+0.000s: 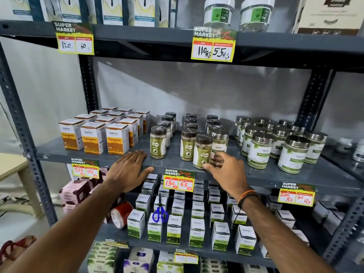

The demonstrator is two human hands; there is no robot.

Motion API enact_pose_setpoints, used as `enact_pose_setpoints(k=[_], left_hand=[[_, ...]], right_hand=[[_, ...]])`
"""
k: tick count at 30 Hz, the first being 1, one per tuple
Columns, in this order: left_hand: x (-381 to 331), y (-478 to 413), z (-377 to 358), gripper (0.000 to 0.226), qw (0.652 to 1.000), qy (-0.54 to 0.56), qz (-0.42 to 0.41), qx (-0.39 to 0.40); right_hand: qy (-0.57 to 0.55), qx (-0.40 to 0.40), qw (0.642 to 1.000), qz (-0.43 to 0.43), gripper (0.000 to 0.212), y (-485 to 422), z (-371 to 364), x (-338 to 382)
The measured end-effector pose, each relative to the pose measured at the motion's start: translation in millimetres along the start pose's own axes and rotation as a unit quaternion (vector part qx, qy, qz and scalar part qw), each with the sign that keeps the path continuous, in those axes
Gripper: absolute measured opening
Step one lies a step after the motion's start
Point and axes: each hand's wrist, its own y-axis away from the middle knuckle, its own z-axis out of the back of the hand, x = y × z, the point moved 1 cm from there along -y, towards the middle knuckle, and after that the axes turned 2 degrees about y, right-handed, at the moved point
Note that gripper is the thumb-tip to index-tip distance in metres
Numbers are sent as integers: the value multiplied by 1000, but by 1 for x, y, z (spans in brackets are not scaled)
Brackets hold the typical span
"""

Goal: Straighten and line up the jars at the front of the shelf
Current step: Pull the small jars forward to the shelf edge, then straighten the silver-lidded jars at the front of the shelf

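Three rows of brown-lidded jars with green labels stand on the grey middle shelf (173, 164). The front jar of the left row (158, 142) and that of the middle row (188, 144) stand upright, a little back from the edge. A third front jar (202, 151) sits closer to the shelf lip, and my right hand (224, 170) grips its lower part with thumb and fingers. A steel-lidded jar (219, 143) stands just behind it. My left hand (130, 170) lies flat on the shelf edge, fingers apart, holding nothing, left of the jars.
Orange turmeric boxes (116, 138) stand left of the jars. Several steel-lidded green jars (260, 150) crowd the right. A price tag (178, 180) hangs on the shelf lip. On the shelf below, blue scissors (160, 212) lie on small white boxes.
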Motion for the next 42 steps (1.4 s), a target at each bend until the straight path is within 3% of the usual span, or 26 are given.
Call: enact_pose_setpoints(k=[3,5,10,13,27,35,42], left_hand=[[0,-1,0,84,1000,-1,1,2],[0,-1,0,84,1000,-1,2,0],[1,-1,-2,82,1000,-4,5,-1],[2,-1,-2,82,1000,-3,4,-7],[-8,6,20,85,999,41,20,12],[-78,-4,92,78,996,41,-3,-79],[-175,-37,129,77,985,47,-76,-149]], right_hand=[[-8,-116,992,44,45,-11,21,-11],[-21,-149,986,72,51,-25,31,-19],[19,15,999,38,95,-60,24,-38],[3,87,995,54,105,-61,14,-38],[-47,27,997,53,96,-48,36,-36],[-38,-19,997,66,90,-25,127,-28],[-26,-80,994,66,88,-12,211,-51]])
